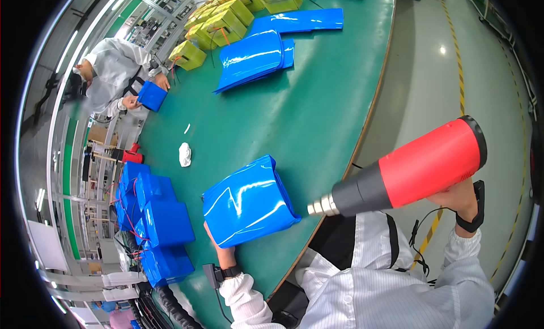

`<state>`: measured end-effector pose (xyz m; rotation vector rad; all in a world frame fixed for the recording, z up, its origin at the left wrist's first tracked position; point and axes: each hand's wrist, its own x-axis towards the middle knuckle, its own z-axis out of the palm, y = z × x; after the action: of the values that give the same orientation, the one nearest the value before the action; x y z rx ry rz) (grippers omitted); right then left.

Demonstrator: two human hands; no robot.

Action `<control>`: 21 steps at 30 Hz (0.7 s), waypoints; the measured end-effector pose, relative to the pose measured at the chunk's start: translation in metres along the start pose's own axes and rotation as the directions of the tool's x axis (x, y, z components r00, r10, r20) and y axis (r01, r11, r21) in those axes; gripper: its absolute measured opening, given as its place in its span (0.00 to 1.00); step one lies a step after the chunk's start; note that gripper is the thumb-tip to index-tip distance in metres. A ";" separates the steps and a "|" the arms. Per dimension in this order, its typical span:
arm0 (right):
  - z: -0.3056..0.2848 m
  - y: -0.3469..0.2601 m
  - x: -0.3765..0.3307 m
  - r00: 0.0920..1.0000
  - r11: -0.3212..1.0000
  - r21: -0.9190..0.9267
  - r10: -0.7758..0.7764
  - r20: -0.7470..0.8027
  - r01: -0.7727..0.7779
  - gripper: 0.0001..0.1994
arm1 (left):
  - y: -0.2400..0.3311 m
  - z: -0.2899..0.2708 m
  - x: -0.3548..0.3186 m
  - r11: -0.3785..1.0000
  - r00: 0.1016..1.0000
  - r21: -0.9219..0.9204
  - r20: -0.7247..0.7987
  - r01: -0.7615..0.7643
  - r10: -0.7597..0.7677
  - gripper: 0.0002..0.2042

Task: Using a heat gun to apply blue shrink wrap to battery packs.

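A block in a loose, glossy blue sleeve [248, 200] lies on the green table [317, 119] close to its near edge. My left hand [220, 248] grips that sleeved block from below, mostly hidden behind it. My right hand [458, 197] holds a red and black heat gun [408, 170] by its grip, out past the table edge. The gun's metal nozzle [322, 206] points left at the right end of the sleeved block, a short gap away.
Several blue-wrapped blocks [156, 216] are stacked at the left. Flat blue sleeves [255, 56] lie in piles farther up the table, with yellow-green blocks [221, 24] behind them. A co-worker in white [110, 68] holds a blue block [152, 95]. A white scrap [185, 154] lies mid-table.
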<state>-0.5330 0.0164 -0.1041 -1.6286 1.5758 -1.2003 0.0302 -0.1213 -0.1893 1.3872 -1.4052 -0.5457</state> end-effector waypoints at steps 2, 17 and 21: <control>0.004 -0.012 0.006 0.997 0.998 0.063 0.005 -0.081 0.000 0.18 | -0.003 -0.001 0.002 1.000 1.000 0.010 0.000 -0.013 0.013 0.15; 0.001 -0.016 0.026 0.972 0.967 -0.142 -0.224 -0.066 0.213 0.18 | -0.001 0.000 0.002 0.999 0.999 0.012 0.024 0.040 -0.040 0.18; 0.000 -0.027 0.035 0.982 0.978 -0.143 -0.166 -0.091 0.152 0.19 | -0.002 -0.001 0.007 0.996 0.995 0.015 0.051 0.085 -0.086 0.18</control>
<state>-0.5243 -0.0138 -0.0729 -1.8364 1.6462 -1.3025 0.0337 -0.1282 -0.1881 1.4580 -1.3976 -0.6335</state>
